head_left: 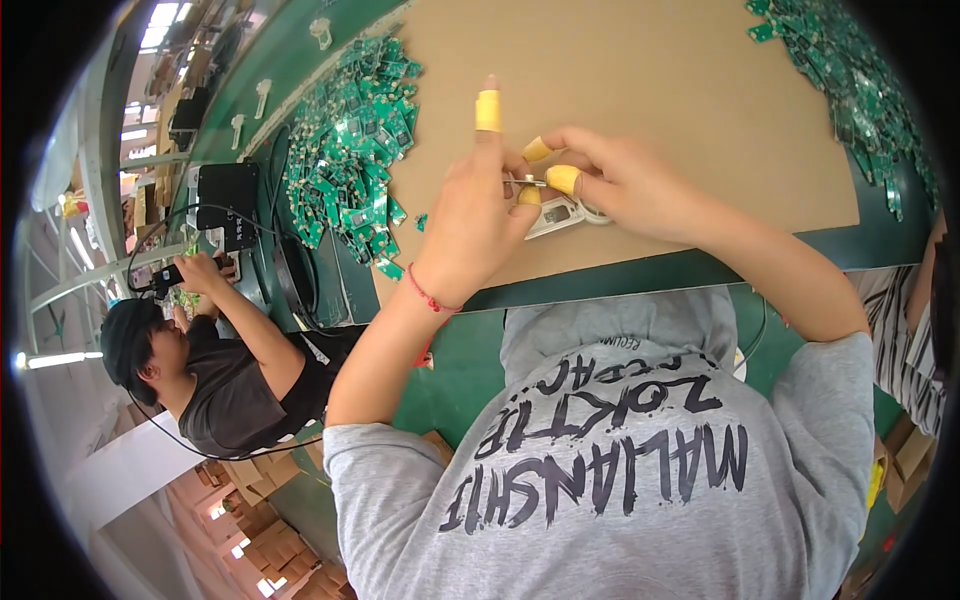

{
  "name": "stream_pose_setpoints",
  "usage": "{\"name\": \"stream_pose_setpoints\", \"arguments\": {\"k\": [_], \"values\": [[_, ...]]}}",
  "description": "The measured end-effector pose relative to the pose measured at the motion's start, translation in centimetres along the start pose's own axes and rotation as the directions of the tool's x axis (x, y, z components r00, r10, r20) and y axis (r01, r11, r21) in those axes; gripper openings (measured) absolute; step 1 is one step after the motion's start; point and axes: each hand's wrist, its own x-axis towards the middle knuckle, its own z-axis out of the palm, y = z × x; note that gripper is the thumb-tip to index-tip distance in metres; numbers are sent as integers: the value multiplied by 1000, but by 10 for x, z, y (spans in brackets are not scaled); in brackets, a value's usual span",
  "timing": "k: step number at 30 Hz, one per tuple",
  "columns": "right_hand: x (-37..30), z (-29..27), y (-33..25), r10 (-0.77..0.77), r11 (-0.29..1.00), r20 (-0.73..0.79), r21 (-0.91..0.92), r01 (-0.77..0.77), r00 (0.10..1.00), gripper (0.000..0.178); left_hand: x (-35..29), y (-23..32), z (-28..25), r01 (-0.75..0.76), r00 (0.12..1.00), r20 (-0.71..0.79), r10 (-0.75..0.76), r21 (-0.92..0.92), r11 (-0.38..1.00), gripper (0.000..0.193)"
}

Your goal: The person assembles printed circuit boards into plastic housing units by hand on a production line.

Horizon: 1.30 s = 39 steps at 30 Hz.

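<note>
A small thin circuit board (530,182) is seen nearly edge-on between my hands, with a tiny pale part on its upper face. My left hand (470,205) pinches its left side, the thumb below, while the index finger in its yellow cover points away from me. My right hand (635,188) is closed round the right end, its yellow-covered thumb against the board and the index fingertip curled just beyond it. Under the hands lies a flat white device (556,221) with a small dark window, partly hidden by the fingers. A white ring-shaped piece (594,214) shows beside it.
Brown sheeting (640,90) covers the green table (850,252). Green circuit boards heap up at the left (350,150) and at the far right (850,85). A co-worker (235,375) handles a dark device at left, near a black box (228,195) and cables.
</note>
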Motion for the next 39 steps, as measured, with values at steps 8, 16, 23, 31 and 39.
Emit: {"name": "stream_pose_setpoints", "arguments": {"k": [8, 16, 23, 31, 39], "values": [[4, -8, -6, 140, 990, 94, -39, -136, 986, 21, -10, -9, 12, 40, 988, -123, -91, -366, 930, 46], [2, -16, -19, 218, 975, 33, 46, -219, 975, 14, -20, -9, 12, 111, 971, 14, -240, -911, 397, 32], [-13, -11, -55, 117, 991, 36, 56, -119, 992, 10, -26, 4, 12, 95, 988, 100, -121, -995, -43, 41], [-12, 0, -63, -128, 977, -98, -181, 109, 987, 14, -25, 12, 14, 128, 991, 135, -2, -945, -301, 44], [-11, 1, -63, 81, 996, -117, 39, -77, 990, 12, -25, 4, 22, -136, 947, -139, -288, -990, 32, 46]]}}
